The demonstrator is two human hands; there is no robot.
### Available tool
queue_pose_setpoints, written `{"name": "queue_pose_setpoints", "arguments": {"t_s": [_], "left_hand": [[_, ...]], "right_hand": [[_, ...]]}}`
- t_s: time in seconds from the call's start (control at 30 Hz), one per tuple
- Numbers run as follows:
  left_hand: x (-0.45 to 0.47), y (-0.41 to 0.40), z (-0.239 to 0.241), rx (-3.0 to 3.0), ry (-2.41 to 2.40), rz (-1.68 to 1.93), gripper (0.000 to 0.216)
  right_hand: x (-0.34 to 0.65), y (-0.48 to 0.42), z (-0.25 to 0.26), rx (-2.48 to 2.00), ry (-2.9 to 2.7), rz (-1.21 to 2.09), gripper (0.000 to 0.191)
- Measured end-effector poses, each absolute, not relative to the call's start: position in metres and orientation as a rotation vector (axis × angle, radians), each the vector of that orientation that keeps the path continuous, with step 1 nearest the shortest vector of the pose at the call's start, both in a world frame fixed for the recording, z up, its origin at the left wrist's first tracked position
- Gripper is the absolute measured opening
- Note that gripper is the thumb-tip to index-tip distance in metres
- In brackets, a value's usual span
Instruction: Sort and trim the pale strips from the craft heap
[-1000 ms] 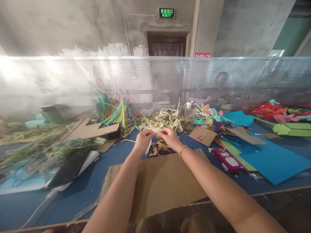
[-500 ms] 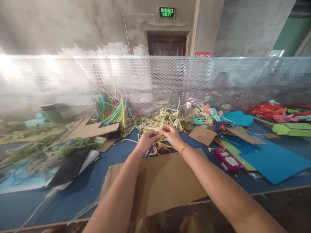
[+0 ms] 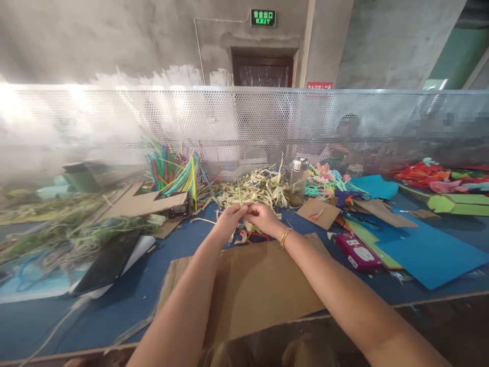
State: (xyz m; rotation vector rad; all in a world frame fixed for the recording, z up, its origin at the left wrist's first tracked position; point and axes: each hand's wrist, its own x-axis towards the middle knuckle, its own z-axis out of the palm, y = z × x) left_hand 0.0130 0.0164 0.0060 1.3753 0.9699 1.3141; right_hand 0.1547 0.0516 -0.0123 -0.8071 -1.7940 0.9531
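My left hand (image 3: 229, 220) and my right hand (image 3: 263, 218) meet above the table, just beyond a brown cardboard sheet (image 3: 263, 280). Both are closed, fingertips pinching the base of a thin pale green strip (image 3: 240, 194), which looks like a piece of husk or leaf. Its narrow tip points up and away from me. Behind the hands lies a heap of dry, pale husk-like strips (image 3: 269, 189). Some loose scraps and a red loop (image 3: 260, 237) show under the fingers, partly hidden by them.
A glass bottle (image 3: 298, 182) stands right of the heap. Colourful stems (image 3: 168, 168) are bundled at the left, near cut cardboard (image 3: 141, 204) and a black tablet-like slab (image 3: 109, 265). On the right lie a purple box (image 3: 358, 252) and blue sheets (image 3: 428, 250). A perforated metal screen (image 3: 214, 117) borders the back.
The strip has swung from leaning right to nearly upright, slightly left, and less of it shows. My right hand has shifted slightly left and down, closer to my left hand.
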Motion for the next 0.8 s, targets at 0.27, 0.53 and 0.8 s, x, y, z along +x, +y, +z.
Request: {"name": "queue_pose_setpoints", "arguments": {"t_s": [0.27, 0.53, 0.8], "left_hand": [[0.001, 0.027, 0.008, 0.771, 0.859, 1.755, 0.019], [-0.008, 0.032, 0.009, 0.478, 0.983, 1.831, 0.007], [-0.002, 0.029, 0.001, 0.637, 0.935, 1.686, 0.024]], "right_hand": [[0.160, 0.053, -0.016, -0.941, -2.032, 0.943, 0.008], [0.194, 0.080, -0.020, -1.301, -2.032, 0.194, 0.026], [0.175, 0.086, -0.030, -1.363, -2.192, -0.014, 0.029]]}}
